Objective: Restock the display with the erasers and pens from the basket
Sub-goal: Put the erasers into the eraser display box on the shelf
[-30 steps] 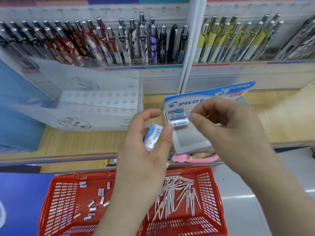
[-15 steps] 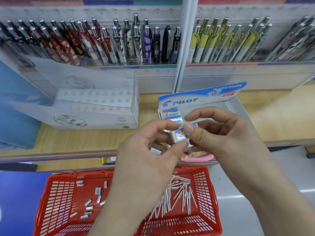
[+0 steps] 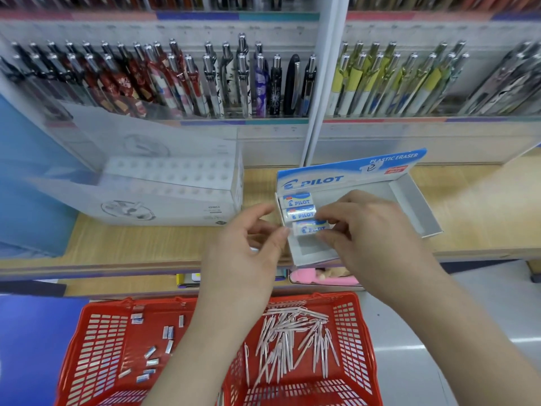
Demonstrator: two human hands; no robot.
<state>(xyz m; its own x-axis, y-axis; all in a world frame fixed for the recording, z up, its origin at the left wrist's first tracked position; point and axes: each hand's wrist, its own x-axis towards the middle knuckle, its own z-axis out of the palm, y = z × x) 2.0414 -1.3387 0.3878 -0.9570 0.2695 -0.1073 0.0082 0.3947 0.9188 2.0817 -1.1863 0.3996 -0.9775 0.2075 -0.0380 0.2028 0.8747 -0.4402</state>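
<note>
A blue and white Pilot eraser display box (image 3: 409, 197) stands on the wooden shelf. Two erasers (image 3: 298, 206) lie in its left column. My right hand (image 3: 371, 230) pinches a third eraser (image 3: 308, 227) just below them, inside the box. My left hand (image 3: 248, 253) hovers at the box's left edge, its thumb tip at the eraser's left end, fingers loosely curled. Below, a red basket (image 3: 96, 347) holds several loose erasers (image 3: 152, 356) on the left and a pile of pale pink pens (image 3: 292, 341) on the right.
A white pen holder box (image 3: 175, 194) with rows of holes sits left of the eraser box. Racks of upright pens (image 3: 205, 83) fill the back wall, split by a white divider post (image 3: 322, 98). A pink item (image 3: 319, 278) lies on the shelf underneath.
The eraser passed from my left hand to my right. My right hand carried it down into the box under the two others; my left hand let go and stays beside it.
</note>
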